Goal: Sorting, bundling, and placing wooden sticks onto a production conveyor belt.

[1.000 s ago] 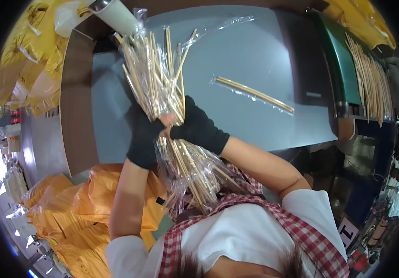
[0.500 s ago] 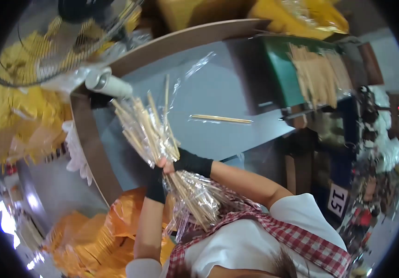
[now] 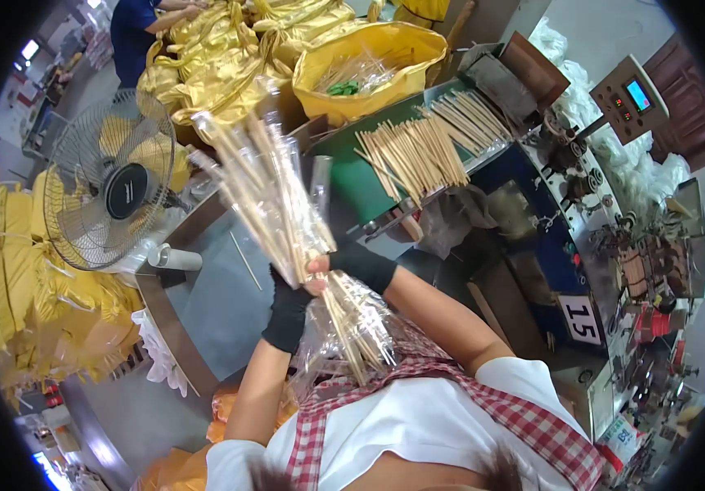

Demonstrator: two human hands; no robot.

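Both my hands, in black fingerless gloves, grip a thick bundle of wooden chopsticks [image 3: 283,200] in clear plastic wrappers at its middle. My left hand [image 3: 293,301] closes round it from the left. My right hand [image 3: 357,266] closes round it from the right, thumb and fingers pressed against the wrappers. The upper ends fan out away from me, a little blurred. The lower ends point toward my red checked apron [image 3: 320,401]. Under the bundle lies a grey-topped work table [image 3: 205,303] with a raised brown rim. One thin stick [image 3: 246,260] rests on it.
Loose chopsticks [image 3: 414,159] lie on a green surface beside a blue machine with a control screen [image 3: 637,95]. Beyond stands an open yellow sack [image 3: 369,41] of wrappers. A fan [image 3: 119,188] and white cylinder [image 3: 176,259] stand left. A person in blue [image 3: 130,37] works far left.
The view has swung up and to the right, showing more of the machine, sacks and fan. Both hands still hold the bundle, its upper ends now raised above the table.
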